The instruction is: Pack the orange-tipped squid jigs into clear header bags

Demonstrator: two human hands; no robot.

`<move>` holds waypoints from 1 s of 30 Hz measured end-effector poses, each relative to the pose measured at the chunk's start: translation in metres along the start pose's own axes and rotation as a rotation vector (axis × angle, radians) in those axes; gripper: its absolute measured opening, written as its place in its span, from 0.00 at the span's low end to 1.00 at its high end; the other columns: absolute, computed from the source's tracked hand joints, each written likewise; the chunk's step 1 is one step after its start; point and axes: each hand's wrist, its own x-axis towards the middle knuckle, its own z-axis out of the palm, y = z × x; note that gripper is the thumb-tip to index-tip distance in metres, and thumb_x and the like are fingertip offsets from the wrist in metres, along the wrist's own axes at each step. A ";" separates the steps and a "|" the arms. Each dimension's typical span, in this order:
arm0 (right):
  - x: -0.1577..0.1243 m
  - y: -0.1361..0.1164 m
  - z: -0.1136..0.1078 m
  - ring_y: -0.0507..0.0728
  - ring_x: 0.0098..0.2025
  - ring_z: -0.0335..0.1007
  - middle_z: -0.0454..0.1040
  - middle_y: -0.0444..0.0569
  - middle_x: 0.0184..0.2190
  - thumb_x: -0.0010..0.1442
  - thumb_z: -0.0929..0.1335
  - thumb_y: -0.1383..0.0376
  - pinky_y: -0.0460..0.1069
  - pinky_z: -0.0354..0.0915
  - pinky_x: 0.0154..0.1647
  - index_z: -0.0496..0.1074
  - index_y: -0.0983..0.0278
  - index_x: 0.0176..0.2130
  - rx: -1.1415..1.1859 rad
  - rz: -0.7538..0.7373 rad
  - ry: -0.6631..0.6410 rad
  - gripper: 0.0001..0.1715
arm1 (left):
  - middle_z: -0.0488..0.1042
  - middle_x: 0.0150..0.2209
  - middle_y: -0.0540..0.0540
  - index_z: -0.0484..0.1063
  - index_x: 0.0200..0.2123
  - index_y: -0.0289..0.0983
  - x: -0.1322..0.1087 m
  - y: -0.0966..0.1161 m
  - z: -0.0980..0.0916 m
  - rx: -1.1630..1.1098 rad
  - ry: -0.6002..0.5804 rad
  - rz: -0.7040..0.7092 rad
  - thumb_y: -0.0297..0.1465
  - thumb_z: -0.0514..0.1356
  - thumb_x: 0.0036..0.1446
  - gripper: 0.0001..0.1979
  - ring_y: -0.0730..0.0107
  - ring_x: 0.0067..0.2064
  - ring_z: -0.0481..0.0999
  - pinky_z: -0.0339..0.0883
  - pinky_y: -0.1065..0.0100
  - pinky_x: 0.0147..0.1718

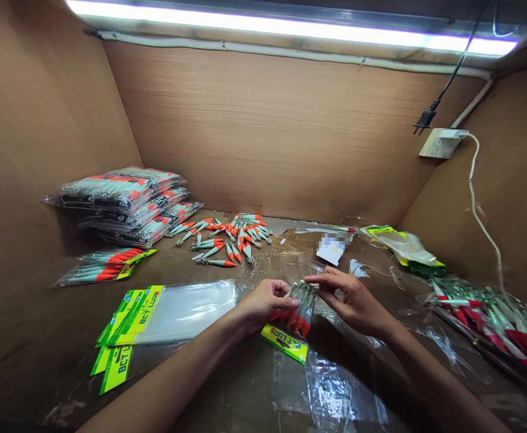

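In front of me a clear bag of fishing lures (304,307) with orange and pale green bodies is held above the table, its green and yellow header (285,344) toward me. My left hand (267,304) is closed on the bag's left side, thumb across the front. At the upper right of the bag is my right hand (347,294), its index finger stretched over the hook ends and touching there, the other fingers partly curled. Loose lures (240,234) lie in a heap behind my hands. Flat, unfilled header bags (195,310) are stacked left of my left forearm.
Sealed packs of lures (123,198) are piled at the back left, with one filled bag (105,264) before them. On the right lie more header bags (402,246) and red and green lures (488,319). Clear plastic film (339,385) covers the near table. A black plug (425,118) hangs above.
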 end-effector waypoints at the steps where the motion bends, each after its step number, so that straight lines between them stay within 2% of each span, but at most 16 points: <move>1: 0.000 0.000 0.000 0.56 0.38 0.69 0.73 0.50 0.37 0.68 0.64 0.65 0.50 0.66 0.38 0.73 0.58 0.55 -0.009 -0.006 0.001 0.17 | 0.69 0.25 0.53 0.68 0.28 0.34 0.000 0.000 -0.001 0.020 0.022 0.009 0.37 0.77 0.34 0.24 0.76 0.24 0.68 0.59 0.72 0.27; 3: -0.001 0.000 0.001 0.56 0.37 0.69 0.73 0.50 0.36 0.68 0.64 0.64 0.50 0.66 0.38 0.73 0.58 0.55 -0.021 -0.015 0.016 0.18 | 0.70 0.26 0.53 0.70 0.31 0.34 -0.001 0.001 -0.002 0.068 0.050 -0.004 0.39 0.76 0.36 0.24 0.77 0.25 0.68 0.60 0.73 0.27; 6: -0.001 0.003 0.002 0.56 0.38 0.70 0.73 0.50 0.36 0.69 0.64 0.64 0.51 0.67 0.39 0.73 0.58 0.55 -0.031 -0.014 0.032 0.18 | 0.70 0.28 0.52 0.73 0.34 0.34 -0.003 0.007 -0.005 0.084 0.007 -0.096 0.42 0.74 0.40 0.23 0.76 0.27 0.70 0.63 0.72 0.29; 12: -0.002 0.005 0.001 0.56 0.40 0.70 0.74 0.50 0.39 0.68 0.64 0.66 0.52 0.68 0.42 0.72 0.58 0.56 -0.038 -0.005 0.023 0.18 | 0.71 0.28 0.51 0.73 0.29 0.33 -0.006 0.014 -0.012 0.120 -0.126 -0.175 0.37 0.74 0.40 0.18 0.74 0.29 0.72 0.68 0.69 0.35; 17: -0.002 0.006 0.001 0.56 0.39 0.69 0.73 0.50 0.39 0.68 0.63 0.65 0.51 0.67 0.41 0.72 0.59 0.56 -0.044 0.002 -0.003 0.19 | 0.71 0.27 0.51 0.74 0.28 0.33 -0.003 0.009 -0.014 0.256 -0.056 -0.143 0.36 0.73 0.39 0.17 0.75 0.28 0.70 0.64 0.73 0.29; 21: -0.001 0.006 0.000 0.56 0.39 0.69 0.72 0.50 0.38 0.68 0.63 0.65 0.51 0.67 0.41 0.73 0.58 0.56 -0.041 0.008 -0.011 0.18 | 0.72 0.25 0.51 0.72 0.27 0.33 -0.005 0.010 -0.010 0.318 -0.056 -0.108 0.38 0.72 0.41 0.17 0.77 0.24 0.67 0.58 0.74 0.23; 26: -0.001 0.004 -0.002 0.55 0.37 0.69 0.71 0.48 0.35 0.68 0.63 0.66 0.50 0.66 0.40 0.74 0.58 0.55 -0.033 0.010 -0.028 0.18 | 0.71 0.24 0.51 0.70 0.27 0.34 -0.009 0.015 -0.003 0.256 -0.072 -0.096 0.38 0.72 0.40 0.18 0.78 0.22 0.66 0.55 0.75 0.22; 30: 0.000 0.004 -0.003 0.56 0.39 0.69 0.73 0.49 0.38 0.67 0.64 0.67 0.50 0.65 0.41 0.74 0.59 0.53 -0.021 0.017 -0.020 0.17 | 0.73 0.26 0.49 0.72 0.30 0.32 -0.006 0.012 -0.004 0.215 -0.060 -0.038 0.40 0.72 0.41 0.19 0.78 0.23 0.67 0.55 0.75 0.23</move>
